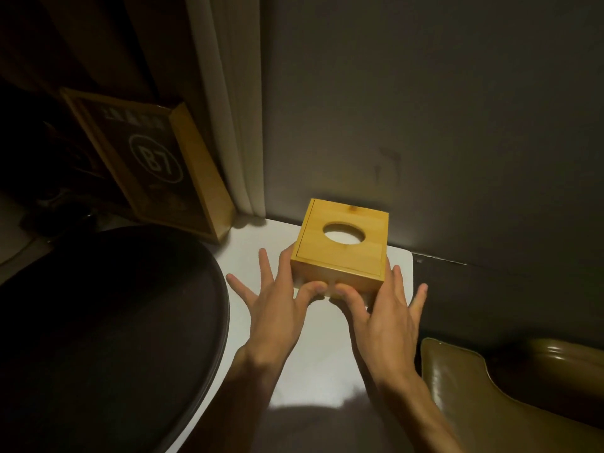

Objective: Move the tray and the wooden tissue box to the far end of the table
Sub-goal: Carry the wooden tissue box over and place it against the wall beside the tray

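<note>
The wooden tissue box sits near the wall, both hands' spread fingers pressing its near side.

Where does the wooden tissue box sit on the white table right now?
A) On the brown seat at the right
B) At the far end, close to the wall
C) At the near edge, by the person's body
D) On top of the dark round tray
B: the wooden tissue box stands at the far end of the white table, close to the wall, beside the dark round tray.
</note>
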### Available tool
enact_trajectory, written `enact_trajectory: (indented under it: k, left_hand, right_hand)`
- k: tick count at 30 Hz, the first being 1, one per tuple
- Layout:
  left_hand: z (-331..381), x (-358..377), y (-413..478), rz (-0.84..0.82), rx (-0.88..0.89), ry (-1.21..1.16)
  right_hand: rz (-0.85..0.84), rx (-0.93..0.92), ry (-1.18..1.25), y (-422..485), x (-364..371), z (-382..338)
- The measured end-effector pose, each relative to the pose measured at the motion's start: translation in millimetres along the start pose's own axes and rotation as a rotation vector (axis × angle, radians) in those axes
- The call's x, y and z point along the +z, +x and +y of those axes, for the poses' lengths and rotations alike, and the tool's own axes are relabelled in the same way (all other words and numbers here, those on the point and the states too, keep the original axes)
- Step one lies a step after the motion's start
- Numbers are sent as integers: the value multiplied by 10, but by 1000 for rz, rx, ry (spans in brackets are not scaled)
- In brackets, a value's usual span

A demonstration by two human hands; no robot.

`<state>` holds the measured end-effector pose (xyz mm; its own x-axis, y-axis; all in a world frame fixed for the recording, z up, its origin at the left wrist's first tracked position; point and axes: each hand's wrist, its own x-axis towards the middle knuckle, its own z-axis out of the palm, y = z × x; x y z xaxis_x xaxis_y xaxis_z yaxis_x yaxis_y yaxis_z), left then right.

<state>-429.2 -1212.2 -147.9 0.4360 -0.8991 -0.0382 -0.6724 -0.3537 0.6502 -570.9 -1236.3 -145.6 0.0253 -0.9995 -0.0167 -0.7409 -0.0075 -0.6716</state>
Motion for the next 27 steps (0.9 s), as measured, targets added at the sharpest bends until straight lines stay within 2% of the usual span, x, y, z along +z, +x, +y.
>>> enact_trajectory:
  k: [5, 9, 12, 16, 18, 19, 22, 24, 27]
  left_hand:
    - [74, 54, 99, 40, -41, 152]
    - [92, 10, 109, -22, -72, 189]
    - [106, -82, 119, -125, -81, 105]
    - [149, -313, 133, -210, -76, -60]
    - [234, -425, 147, -192, -95, 27]
    - [284, -465, 153, -171, -85, 116]
    - [451, -534, 206, -113, 51, 454]
    - [507, -529, 278, -80, 117, 610]
    - [520, -468, 342, -71, 122, 701]
  right_hand:
    - [28, -21, -17, 117, 24, 19]
    - [-14, 35, 18, 91, 10, -47]
    - [-31, 42, 30, 76, -2, -48]
    - [-171, 63, 51, 69, -196, -119]
    - [-173, 36, -48, 111, -374, -171]
    - [-157, 0, -177, 133, -462, -206]
    - [-131, -122, -525, 221, -678, -351]
    - [-154, -145, -604, 292, -734, -419]
    - [-250, -98, -622, 381, -701, -418]
